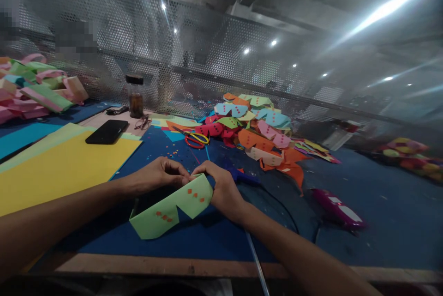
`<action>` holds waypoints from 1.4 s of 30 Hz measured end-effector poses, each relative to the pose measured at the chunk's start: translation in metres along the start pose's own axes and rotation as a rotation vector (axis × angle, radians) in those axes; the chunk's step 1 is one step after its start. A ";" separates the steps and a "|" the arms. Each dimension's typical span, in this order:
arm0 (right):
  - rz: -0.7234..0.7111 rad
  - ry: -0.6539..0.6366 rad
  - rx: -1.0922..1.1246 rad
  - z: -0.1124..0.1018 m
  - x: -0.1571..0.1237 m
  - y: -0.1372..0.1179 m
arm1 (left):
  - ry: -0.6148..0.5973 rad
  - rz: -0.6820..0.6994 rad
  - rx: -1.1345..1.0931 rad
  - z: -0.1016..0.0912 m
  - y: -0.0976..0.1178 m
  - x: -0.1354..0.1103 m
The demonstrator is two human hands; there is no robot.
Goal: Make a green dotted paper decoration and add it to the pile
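A light green folded paper piece (171,208) with small orange squares on it stands on the blue table cover (380,222) close to the front edge. My left hand (157,176) and my right hand (223,190) meet at its upper far edge. Both have their fingers curled and pinched on the paper. The fingertips touch each other above the notch in the paper.
A heap of coloured paper pieces (258,129) lies behind, with red-and-yellow scissors (194,138) beside it. Yellow sheets (58,166), a black phone (107,131), glasses and a dark jar (135,96) are at left. A purple tool (337,208) lies at right. Perforated metal screen behind.
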State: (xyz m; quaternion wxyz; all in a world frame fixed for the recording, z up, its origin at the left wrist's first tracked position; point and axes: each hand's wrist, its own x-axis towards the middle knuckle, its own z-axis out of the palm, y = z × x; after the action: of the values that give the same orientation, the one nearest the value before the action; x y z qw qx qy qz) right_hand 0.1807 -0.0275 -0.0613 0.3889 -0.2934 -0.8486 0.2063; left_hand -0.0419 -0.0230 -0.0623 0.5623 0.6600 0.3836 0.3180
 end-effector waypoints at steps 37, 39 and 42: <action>0.051 0.005 0.041 -0.003 0.000 -0.005 | -0.020 -0.083 -0.204 0.000 -0.005 -0.001; 0.048 0.003 0.041 -0.002 0.000 -0.005 | -0.027 -0.096 -0.221 0.001 -0.005 -0.001; 0.038 0.000 0.042 -0.001 -0.001 -0.005 | -0.023 -0.107 -0.236 0.003 -0.005 -0.002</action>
State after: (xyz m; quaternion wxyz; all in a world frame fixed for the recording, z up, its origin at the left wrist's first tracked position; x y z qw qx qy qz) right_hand 0.1807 -0.0312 -0.0582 0.3910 -0.3013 -0.8383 0.2315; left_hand -0.0412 -0.0255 -0.0679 0.6566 0.5715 0.3716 0.3228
